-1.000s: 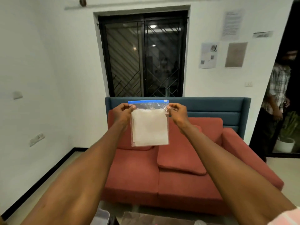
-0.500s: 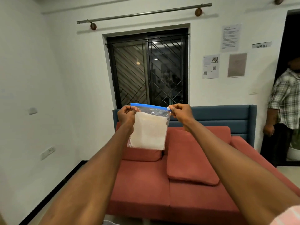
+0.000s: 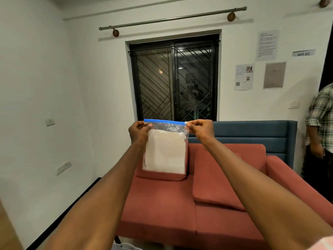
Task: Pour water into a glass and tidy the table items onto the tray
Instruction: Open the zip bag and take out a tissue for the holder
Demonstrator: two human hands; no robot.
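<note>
Both my arms reach out in front of me at chest height. Between my hands hangs a clear plastic zip bag (image 3: 164,152) with a blue seal strip along its top and a flat white sheet inside. My left hand (image 3: 139,131) pinches the bag's top left corner. My right hand (image 3: 201,129) pinches the top right corner, at the white end of the seal. The bag hangs flat and upright. No glass, water, tray or table shows in this view.
A red sofa (image 3: 207,204) with a blue back stands straight ahead below a barred dark window (image 3: 173,78). A person in a checked shirt (image 3: 321,123) stands at the right edge. White walls left and behind; a white object (image 3: 124,247) pokes in at the bottom edge.
My view has tilted upward, so the table's edge has dropped out and the curtain rod has come in. Both hands keep their hold on the bag's top corners.
</note>
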